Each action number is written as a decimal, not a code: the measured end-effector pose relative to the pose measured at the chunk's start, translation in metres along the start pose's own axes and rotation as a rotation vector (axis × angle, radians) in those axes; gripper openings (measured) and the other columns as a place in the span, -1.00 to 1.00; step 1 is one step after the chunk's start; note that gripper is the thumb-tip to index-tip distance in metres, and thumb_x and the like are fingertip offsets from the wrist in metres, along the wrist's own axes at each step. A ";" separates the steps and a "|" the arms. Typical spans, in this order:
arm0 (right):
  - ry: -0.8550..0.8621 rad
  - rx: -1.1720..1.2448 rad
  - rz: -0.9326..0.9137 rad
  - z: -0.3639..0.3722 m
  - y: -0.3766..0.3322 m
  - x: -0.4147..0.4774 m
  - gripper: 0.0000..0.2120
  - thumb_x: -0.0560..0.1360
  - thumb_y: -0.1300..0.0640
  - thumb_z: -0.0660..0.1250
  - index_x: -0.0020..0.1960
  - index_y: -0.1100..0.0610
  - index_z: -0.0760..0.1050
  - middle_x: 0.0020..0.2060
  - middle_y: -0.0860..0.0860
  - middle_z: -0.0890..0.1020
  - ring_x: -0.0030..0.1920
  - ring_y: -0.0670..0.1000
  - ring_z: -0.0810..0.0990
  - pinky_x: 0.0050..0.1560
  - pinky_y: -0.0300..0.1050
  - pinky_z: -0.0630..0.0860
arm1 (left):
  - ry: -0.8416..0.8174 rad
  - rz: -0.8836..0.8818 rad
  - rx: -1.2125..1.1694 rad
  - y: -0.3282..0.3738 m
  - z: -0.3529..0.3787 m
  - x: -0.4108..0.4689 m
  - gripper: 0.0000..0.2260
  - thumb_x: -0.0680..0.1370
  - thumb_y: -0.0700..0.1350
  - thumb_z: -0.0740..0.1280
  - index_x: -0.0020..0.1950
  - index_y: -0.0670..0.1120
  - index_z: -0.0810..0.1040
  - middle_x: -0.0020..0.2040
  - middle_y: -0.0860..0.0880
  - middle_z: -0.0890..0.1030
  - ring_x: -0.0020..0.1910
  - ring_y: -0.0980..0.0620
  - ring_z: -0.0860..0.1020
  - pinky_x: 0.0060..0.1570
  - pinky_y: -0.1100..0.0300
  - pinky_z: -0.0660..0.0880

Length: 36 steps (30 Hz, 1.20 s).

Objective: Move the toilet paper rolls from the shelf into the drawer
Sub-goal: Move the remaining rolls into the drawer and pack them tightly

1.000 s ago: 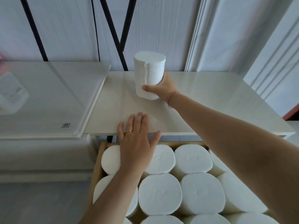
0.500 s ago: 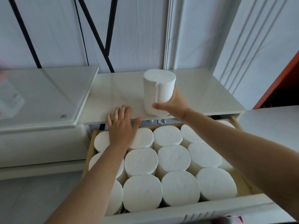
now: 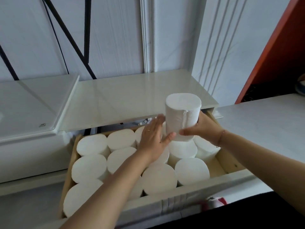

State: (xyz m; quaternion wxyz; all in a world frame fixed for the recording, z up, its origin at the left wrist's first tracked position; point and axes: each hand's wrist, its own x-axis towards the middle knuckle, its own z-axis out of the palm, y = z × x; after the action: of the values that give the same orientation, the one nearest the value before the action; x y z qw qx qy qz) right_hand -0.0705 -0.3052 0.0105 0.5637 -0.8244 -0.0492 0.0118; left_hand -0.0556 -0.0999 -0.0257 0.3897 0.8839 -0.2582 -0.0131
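Note:
A white toilet paper roll (image 3: pixel 182 113) stands upright in the air over the back of the open wooden drawer (image 3: pixel 230 162). My right hand (image 3: pixel 200 128) grips its lower right side. My left hand (image 3: pixel 152 139) lies flat against its left side, fingers straight and thumb under its front edge. Several white rolls (image 3: pixel 158 178) stand packed on end in the drawer. The pale shelf (image 3: pixel 118 100) behind it is bare.
A white glass-topped unit (image 3: pixel 31 104) sits left of the shelf. A white counter (image 3: pixel 264 123) runs to the right, with an orange panel (image 3: pixel 277 52) above it. The drawer's white front (image 3: pixel 165 205) is near me. Black bars cross the wall.
My right hand has carried the roll off the shelf, forward and down over the drawer. My left hand has left the shelf edge and moved right against the roll.

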 end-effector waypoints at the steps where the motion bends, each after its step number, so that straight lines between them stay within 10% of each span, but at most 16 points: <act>1: -0.015 -0.014 0.000 -0.006 0.003 -0.007 -0.32 0.25 0.28 0.60 0.28 -0.03 0.42 0.05 -0.11 0.64 0.09 -0.13 0.61 0.07 -0.14 0.56 | -0.045 0.004 -0.159 0.011 0.006 0.000 -0.35 0.53 0.25 0.18 0.53 0.07 0.04 0.49 0.08 0.23 0.46 0.07 0.19 0.39 0.08 0.20; 11: -0.249 0.133 0.040 -0.066 0.001 -0.055 -0.28 0.33 0.11 0.54 0.42 0.06 0.32 0.25 0.02 0.59 0.27 0.03 0.55 0.19 -0.16 0.52 | -0.134 -0.054 -0.550 0.057 0.046 0.003 -0.47 0.36 0.23 0.43 0.26 0.29 0.30 0.16 0.26 0.52 0.11 0.31 0.52 -0.05 0.37 0.51; 29: -0.504 0.344 0.124 -0.107 0.003 -0.100 -0.28 0.38 -0.17 0.45 0.42 0.13 0.35 0.33 0.14 0.51 0.34 0.14 0.48 0.27 -0.09 0.45 | -0.318 -0.028 -0.497 0.091 0.084 -0.011 -0.27 0.31 0.17 0.52 0.34 0.28 0.16 0.21 0.24 0.49 0.16 0.31 0.47 0.07 0.29 0.48; 36: -0.198 0.530 0.303 -0.083 0.015 -0.105 -0.29 0.38 -0.22 0.42 0.34 0.23 0.43 0.20 0.20 0.60 0.18 0.14 0.60 0.12 -0.11 0.55 | -0.391 -0.061 -0.561 0.097 0.092 -0.018 -0.10 0.23 0.52 0.25 0.41 0.09 0.06 0.32 0.12 0.38 0.29 0.19 0.37 0.22 0.30 0.32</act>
State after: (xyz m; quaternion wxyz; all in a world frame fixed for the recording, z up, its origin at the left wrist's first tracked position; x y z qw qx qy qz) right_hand -0.1677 -0.3980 0.0229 0.7431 -0.6418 0.0244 0.1880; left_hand -0.1347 -0.2087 -0.0253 0.5601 0.7304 -0.2878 -0.2644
